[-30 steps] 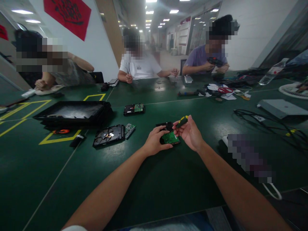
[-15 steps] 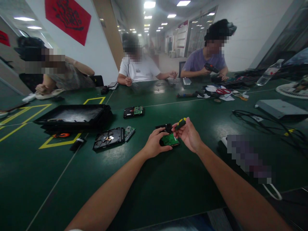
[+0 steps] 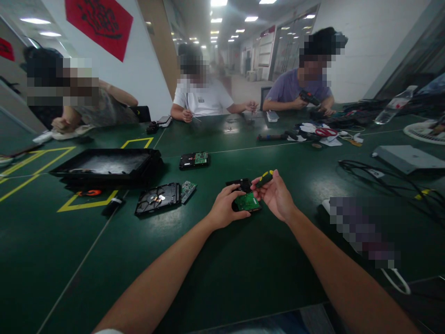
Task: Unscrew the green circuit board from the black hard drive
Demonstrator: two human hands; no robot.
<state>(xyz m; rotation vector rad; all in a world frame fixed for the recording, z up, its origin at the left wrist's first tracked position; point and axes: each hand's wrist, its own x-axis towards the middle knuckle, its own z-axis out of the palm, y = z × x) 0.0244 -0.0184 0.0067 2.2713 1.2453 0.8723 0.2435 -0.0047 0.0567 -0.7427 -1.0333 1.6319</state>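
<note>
The left hand [image 3: 225, 206] clasps the hard drive [image 3: 248, 202] by its edges against the desk [image 3: 222, 264], seemingly to steady it; just beside, the right hand [image 3: 276, 197] grips a tilted screwdriver [image 3: 265, 178], presumably for control.

Tilted screwdriver [image 3: 266, 178], flat green-boarded drive [image 3: 248, 202]

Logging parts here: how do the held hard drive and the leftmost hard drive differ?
The held hard drive has a green circuit board on top; the leftmost hard drive shows black casing with a silvery centre. The left hand steadies the held hard drive; the leftmost hard drive lies untouched on the table. Both have dark casings.
</note>
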